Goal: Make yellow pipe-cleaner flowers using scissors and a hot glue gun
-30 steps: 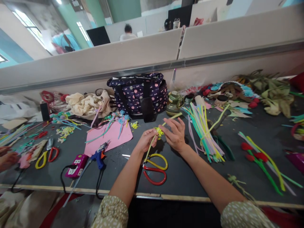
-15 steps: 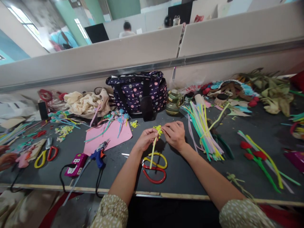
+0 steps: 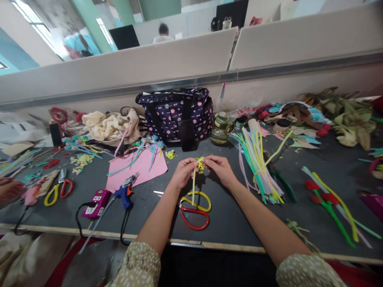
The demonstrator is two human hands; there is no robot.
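My left hand pinches a thin yellow pipe cleaner, whose long end hangs down toward me. Opposite it, my right hand has thumb and forefinger closed at the pipe cleaner's upper end. Small yellow bits show between and just behind the fingertips; which are held and which lie on the table, I cannot tell. Below the hands lie scissors with one yellow and one red handle, their blades partly hidden by my left forearm.
To the right lie a bundle of pastel pipe cleaners and red-tipped green stems. On the left are a blue glue gun, a purple power strip and pink paper. A patterned bag, phone and jar stand behind.
My right hand has turned, its fingers now pointing more toward the left hand in a pinch. The hanging end of the pipe cleaner looks shorter. The view has shifted slightly.
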